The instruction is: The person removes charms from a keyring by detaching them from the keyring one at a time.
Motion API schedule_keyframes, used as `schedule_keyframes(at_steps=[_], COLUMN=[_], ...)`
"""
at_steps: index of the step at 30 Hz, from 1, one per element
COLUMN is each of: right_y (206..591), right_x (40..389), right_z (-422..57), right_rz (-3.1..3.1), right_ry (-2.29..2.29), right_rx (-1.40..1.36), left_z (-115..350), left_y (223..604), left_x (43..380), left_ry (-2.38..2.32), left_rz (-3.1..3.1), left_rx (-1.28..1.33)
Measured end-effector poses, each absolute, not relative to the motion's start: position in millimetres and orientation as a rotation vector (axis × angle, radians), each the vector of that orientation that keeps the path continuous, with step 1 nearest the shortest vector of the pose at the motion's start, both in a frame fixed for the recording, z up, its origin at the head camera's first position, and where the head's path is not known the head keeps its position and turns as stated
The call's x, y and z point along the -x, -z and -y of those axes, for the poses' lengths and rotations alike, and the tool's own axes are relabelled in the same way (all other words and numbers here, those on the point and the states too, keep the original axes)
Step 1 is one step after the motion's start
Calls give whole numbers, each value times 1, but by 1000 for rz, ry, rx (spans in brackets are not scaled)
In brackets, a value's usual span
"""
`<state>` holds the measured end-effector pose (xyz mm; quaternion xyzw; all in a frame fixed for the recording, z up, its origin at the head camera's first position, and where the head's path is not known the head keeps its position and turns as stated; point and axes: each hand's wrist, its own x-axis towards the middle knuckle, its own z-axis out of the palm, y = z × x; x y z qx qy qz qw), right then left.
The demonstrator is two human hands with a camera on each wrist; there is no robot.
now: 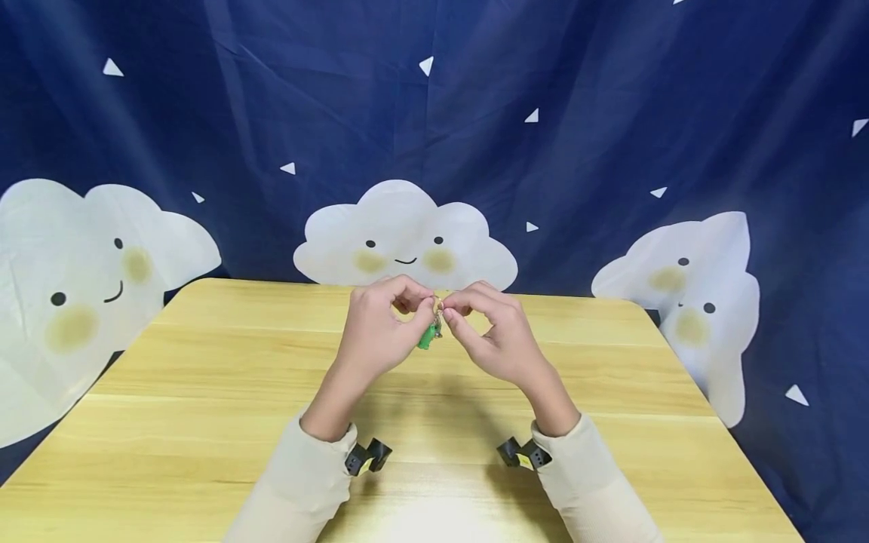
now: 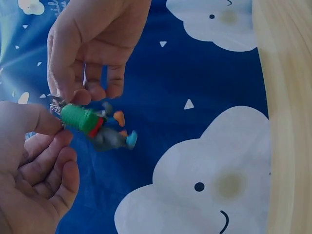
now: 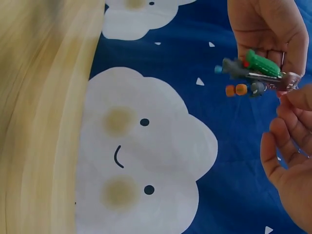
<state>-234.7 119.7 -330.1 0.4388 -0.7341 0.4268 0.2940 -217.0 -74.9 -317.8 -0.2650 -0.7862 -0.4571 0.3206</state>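
Both hands meet over the table's far part. Between the fingertips hangs a keychain (image 1: 428, 336) with a small yellowish metal ring at its top. My left hand (image 1: 382, 327) pinches it with thumb and forefinger; my right hand (image 1: 496, 332) pinches the ring from the other side. In the left wrist view the dangling charms (image 2: 80, 118) show a green ribbed piece, a red band, and grey, orange and light blue parts. The right wrist view shows the same charms (image 3: 263, 63) and a short chain beside them. Fingertips partly hide the ring.
A light wooden table (image 1: 434, 422) lies under the hands. Behind it hangs a dark blue curtain (image 1: 353, 90) with white smiling clouds and small triangles. Each wrist wears a small black camera, such as the left one (image 1: 369, 457), on a cream sleeve.
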Motion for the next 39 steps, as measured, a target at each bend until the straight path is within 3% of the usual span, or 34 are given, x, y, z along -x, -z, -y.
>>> schedule_keyframes(at_steps=[31, 39], right_y=[323, 320], right_x=[230, 224], right_z=[-121, -117], right_rz=[1927, 1870], right_ry=[-1125, -1143], right_rx=[-1103, -1153], left_z=[79, 80], left_y=[303, 304], left_x=[205, 207], left_ry=[1150, 1382], left_rz=[2053, 2013], left_rx=[792, 741])
